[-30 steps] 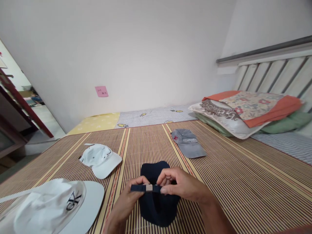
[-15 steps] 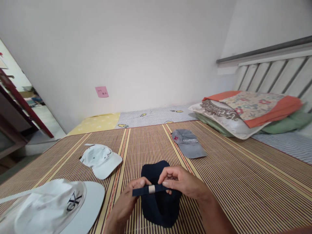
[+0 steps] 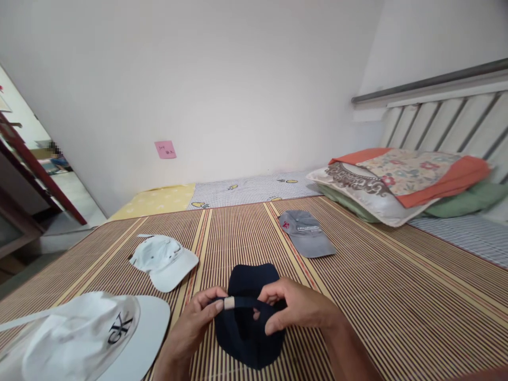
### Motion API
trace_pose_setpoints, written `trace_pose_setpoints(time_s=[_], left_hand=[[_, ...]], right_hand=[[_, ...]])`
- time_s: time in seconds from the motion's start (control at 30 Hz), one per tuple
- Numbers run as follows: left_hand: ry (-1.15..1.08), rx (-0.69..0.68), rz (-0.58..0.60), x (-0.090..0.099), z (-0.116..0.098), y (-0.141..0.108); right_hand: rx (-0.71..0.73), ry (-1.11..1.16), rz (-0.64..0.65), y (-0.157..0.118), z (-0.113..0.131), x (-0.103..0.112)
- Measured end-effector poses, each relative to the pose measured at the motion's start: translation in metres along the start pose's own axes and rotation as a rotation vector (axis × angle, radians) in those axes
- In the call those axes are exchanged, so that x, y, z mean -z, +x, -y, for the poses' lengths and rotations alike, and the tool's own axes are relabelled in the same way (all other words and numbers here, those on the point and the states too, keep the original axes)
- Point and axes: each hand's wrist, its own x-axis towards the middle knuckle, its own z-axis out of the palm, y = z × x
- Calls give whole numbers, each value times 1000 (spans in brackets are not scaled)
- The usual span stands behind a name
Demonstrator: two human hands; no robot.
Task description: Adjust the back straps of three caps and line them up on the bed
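Observation:
A navy cap (image 3: 254, 349) rests on the striped mat at the bottom centre, its inside facing me and its brim pointing away. Across its opening runs a navy strap (image 3: 245, 302) with a beige patch (image 3: 229, 302). My left hand (image 3: 198, 317) pinches the strap's left end beside the patch. At the right side of the opening, my right hand (image 3: 296, 307) has its fingers curled round the strap, partly inside the cap, with the thumb lower down over the cap.
A white cap with black letters (image 3: 95, 338) lies at the near left, a pale cap (image 3: 164, 262) behind it. A grey cap (image 3: 305, 233) sits beyond my right hand. Pillows (image 3: 365, 196) are at the far right, and a person (image 3: 57, 153) shows through the doorway.
The strap's loose left end no longer sticks out. My left hand has moved left with the beige patch, and my right thumb has dropped away from the strap. The cap has shifted slightly left.

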Motion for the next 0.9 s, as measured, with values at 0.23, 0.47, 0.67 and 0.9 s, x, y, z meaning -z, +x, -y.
trace_pose_setpoints(time_s=[0.23, 0.47, 0.67, 0.9], left_hand=[[156, -7, -5, 17, -1, -5], [173, 18, 13, 17, 1, -3], [52, 12, 55, 10, 2, -2], [15, 4, 80, 0, 4, 3]], right_hand=[[21, 142, 4, 12, -13, -6], [96, 215, -35, 10, -23, -1], [127, 211, -60, 10, -27, 5], [81, 144, -34, 2, -19, 11]])
